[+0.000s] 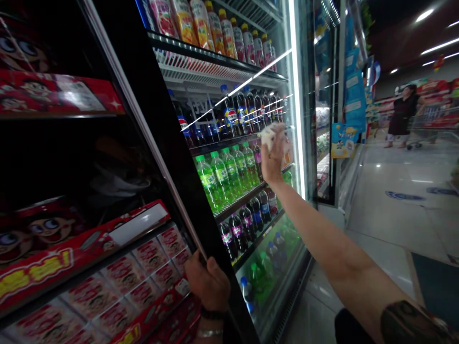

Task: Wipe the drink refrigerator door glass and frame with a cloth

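Observation:
My right hand is raised with the arm stretched out and presses a pale, crumpled cloth to the glass door of a drinks cooler. The fingers lie over the cloth and are partly blurred. Lower down, my left hand is wrapped round the metal edge strip between the red display shelves and the cooler. Dark and silvery bands circle that wrist. Behind the glass stand green soda bottles, cola bottles and, on the top shelf, juice bottles.
To the left, shelves hold red cartoon-printed boxes. A bright light strip runs down the cooler's right side. Farther right, another glass-fronted cabinet lines a shiny tiled floor, where a person stands beside a shopping cart.

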`<action>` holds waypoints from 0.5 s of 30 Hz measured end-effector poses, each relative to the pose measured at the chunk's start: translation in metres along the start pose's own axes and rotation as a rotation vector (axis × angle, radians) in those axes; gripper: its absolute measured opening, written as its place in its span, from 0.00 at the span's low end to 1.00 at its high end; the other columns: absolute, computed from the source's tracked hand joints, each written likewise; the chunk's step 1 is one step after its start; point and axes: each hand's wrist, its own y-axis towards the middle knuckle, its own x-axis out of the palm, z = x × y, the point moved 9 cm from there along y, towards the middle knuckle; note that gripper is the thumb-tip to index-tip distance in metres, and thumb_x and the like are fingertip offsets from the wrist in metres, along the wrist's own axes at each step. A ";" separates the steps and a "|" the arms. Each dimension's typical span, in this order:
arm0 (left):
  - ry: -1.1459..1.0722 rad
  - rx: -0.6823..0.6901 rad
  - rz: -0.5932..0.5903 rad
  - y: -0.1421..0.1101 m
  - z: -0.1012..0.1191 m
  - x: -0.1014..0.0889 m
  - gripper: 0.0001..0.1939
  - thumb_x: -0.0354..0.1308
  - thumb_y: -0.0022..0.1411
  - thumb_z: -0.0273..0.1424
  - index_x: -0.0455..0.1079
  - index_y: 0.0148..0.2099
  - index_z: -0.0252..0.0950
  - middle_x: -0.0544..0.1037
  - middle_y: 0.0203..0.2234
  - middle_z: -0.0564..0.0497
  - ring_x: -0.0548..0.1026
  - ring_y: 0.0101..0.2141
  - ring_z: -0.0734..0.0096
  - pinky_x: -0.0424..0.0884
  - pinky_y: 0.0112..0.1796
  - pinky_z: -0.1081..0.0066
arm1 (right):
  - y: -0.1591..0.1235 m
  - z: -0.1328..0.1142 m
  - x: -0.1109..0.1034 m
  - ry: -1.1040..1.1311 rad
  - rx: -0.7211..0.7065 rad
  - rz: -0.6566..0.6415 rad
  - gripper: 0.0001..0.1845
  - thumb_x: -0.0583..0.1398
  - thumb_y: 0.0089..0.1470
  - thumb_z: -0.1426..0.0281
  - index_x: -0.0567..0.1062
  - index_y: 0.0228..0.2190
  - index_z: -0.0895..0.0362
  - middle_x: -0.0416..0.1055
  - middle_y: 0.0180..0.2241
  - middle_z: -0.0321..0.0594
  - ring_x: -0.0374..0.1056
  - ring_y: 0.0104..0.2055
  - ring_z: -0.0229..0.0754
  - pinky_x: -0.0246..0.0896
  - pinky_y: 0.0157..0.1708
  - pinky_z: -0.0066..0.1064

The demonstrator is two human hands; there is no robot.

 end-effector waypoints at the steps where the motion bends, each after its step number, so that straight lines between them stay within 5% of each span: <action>1: 0.000 -0.009 -0.004 -0.001 0.000 0.001 0.26 0.45 0.80 0.44 0.72 0.57 0.26 0.75 0.41 0.38 0.73 0.43 0.55 0.70 0.45 0.59 | -0.005 -0.039 0.003 0.022 -0.095 -0.010 0.43 0.37 0.78 0.43 0.36 0.81 0.50 0.40 0.81 0.46 0.35 0.83 0.58 0.43 0.78 0.71; 5: 0.008 -0.016 -0.014 -0.001 0.001 0.003 0.29 0.43 0.81 0.46 0.73 0.56 0.24 0.75 0.41 0.37 0.74 0.42 0.54 0.70 0.45 0.58 | -0.073 -0.183 -0.007 0.016 -0.467 -0.072 0.35 0.45 0.79 0.46 0.57 0.78 0.45 0.42 0.81 0.40 0.33 0.84 0.56 0.32 0.81 0.65; 8: -0.007 -0.017 -0.027 -0.001 0.000 0.004 0.30 0.43 0.81 0.44 0.71 0.61 0.22 0.77 0.48 0.31 0.75 0.49 0.49 0.71 0.49 0.55 | -0.159 -0.225 -0.017 -0.006 -0.738 -0.205 0.38 0.62 0.68 0.39 0.68 0.72 0.37 0.49 0.80 0.36 0.38 0.83 0.61 0.29 0.81 0.67; 10: -0.010 0.004 -0.025 -0.001 0.000 0.004 0.29 0.43 0.80 0.43 0.70 0.63 0.22 0.76 0.52 0.28 0.75 0.53 0.46 0.71 0.51 0.54 | -0.208 -0.211 -0.021 0.020 -0.876 -0.272 0.40 0.64 0.64 0.40 0.67 0.72 0.34 0.52 0.79 0.32 0.40 0.83 0.59 0.31 0.82 0.64; 12: -0.002 0.017 -0.016 -0.002 -0.001 0.003 0.27 0.44 0.80 0.42 0.71 0.60 0.23 0.76 0.48 0.30 0.75 0.49 0.49 0.70 0.49 0.55 | -0.226 -0.165 -0.022 0.043 -0.863 -0.287 0.38 0.59 0.70 0.43 0.61 0.75 0.34 0.52 0.79 0.33 0.42 0.83 0.58 0.30 0.82 0.63; 15: -0.008 0.006 -0.008 -0.001 -0.003 0.002 0.24 0.45 0.79 0.43 0.72 0.54 0.27 0.74 0.40 0.39 0.71 0.41 0.57 0.67 0.44 0.59 | -0.194 -0.052 -0.019 0.057 -0.515 -0.244 0.38 0.47 0.77 0.46 0.49 0.80 0.42 0.46 0.80 0.43 0.38 0.83 0.59 0.30 0.81 0.67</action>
